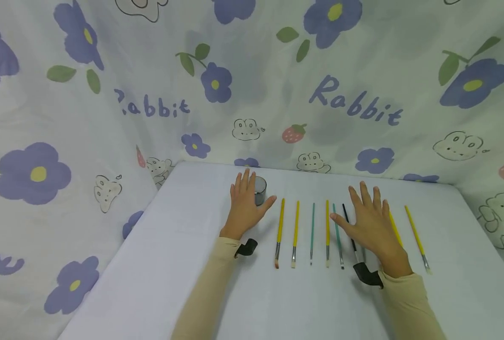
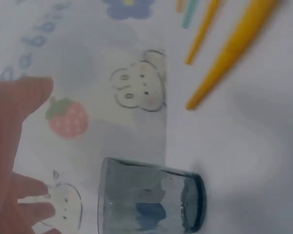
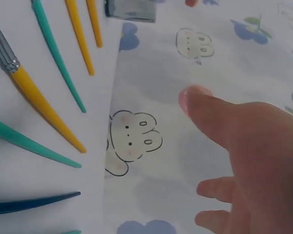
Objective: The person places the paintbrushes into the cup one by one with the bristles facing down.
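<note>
My left hand [image 1: 245, 208], fingers spread, is held above the table in front of a clear grey drinking glass [image 1: 260, 191], partly covering it in the head view. The left wrist view has the glass [image 2: 151, 200] beside that hand, with a gap between them. On the right, my other hand [image 1: 371, 229] hovers with spread fingers over a row of paintbrushes and holds nothing. It hides parts of a black-handled brush [image 1: 349, 224] and a yellow one [image 1: 395, 226]. Left of it lie a yellow brush [image 1: 280, 222], a thin green brush [image 1: 312, 231] and several others, bristles toward me.
A white table [image 1: 149, 283] bears everything. Farthest right lies another yellow paintbrush [image 1: 415, 231]. Behind and to the left hangs a flowered cloth [image 1: 269, 85] with rabbit and strawberry prints, meeting the table's back edge. A black wrist strap piece [image 1: 247, 247] sticks out by the left sleeve.
</note>
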The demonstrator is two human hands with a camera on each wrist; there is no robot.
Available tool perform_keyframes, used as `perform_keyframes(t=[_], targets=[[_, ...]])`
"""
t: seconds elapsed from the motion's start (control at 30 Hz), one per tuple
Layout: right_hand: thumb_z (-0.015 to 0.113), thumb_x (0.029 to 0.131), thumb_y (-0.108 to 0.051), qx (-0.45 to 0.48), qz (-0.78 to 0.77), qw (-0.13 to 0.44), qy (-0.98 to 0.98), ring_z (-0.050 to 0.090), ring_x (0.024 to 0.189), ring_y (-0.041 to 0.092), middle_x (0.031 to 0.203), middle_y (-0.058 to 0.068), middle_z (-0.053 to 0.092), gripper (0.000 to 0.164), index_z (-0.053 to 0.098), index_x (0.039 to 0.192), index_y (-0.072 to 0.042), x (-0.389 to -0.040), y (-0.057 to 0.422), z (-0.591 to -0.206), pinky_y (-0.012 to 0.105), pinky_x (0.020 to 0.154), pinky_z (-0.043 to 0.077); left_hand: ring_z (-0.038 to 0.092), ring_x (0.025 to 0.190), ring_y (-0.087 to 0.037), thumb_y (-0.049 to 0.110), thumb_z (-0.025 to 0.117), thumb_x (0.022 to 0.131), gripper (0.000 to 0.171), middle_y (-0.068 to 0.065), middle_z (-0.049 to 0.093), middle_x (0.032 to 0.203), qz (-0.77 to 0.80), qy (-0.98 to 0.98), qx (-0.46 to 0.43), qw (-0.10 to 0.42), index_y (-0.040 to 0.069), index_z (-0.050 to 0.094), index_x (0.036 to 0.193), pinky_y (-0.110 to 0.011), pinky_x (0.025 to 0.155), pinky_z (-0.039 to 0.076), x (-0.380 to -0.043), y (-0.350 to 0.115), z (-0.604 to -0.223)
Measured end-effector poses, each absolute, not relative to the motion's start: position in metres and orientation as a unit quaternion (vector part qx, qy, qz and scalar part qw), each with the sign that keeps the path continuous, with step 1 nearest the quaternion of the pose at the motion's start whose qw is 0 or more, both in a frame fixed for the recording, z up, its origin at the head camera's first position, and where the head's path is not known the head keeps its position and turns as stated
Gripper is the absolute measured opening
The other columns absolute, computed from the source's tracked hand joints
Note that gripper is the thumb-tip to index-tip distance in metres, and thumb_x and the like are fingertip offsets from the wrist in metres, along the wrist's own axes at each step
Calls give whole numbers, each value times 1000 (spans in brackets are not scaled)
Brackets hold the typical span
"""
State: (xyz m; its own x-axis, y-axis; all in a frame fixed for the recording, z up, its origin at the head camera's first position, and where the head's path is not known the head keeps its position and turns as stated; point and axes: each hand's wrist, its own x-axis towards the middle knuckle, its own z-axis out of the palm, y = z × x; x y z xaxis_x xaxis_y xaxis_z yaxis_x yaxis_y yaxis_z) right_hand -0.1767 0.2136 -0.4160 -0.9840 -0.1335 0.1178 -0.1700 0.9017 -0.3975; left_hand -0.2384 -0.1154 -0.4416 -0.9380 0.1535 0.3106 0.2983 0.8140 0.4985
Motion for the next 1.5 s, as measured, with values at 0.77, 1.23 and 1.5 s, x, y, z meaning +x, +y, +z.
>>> perform_keyframes(t=[0.77, 1.23, 1.5], targets=[[61, 103, -32, -133, 419, 215, -872, 55, 135, 38, 154, 14, 53, 53, 54, 150, -9, -169, 271, -389, 14, 87, 41, 49, 146, -36, 34, 87, 85, 88, -20, 51, 156, -564, -822, -1, 79, 1, 45, 154, -45, 124, 42, -266, -141, -473], [61, 101, -42, -182, 410, 174, -876, 42, 84, -18, 113, -6, 63, 59, 55, 149, -9, -168, 304, -391, 3, 68, 40, 60, 135, -36, 33, 90, 81, 83, -21, 61, 144, -568, -818, -3, 93, 3, 52, 149, -44, 110, 56, -263, -146, -473], [60, 100, -46, -239, 410, 125, -871, 41, 84, -11, 102, -18, 58, 62, 55, 149, -9, -167, 318, -397, 16, 69, 41, 60, 134, -35, 33, 89, 81, 81, -18, 64, 140, -562, -825, -18, 58, 4, 54, 148, -43, 109, 57, -262, -142, -469]])
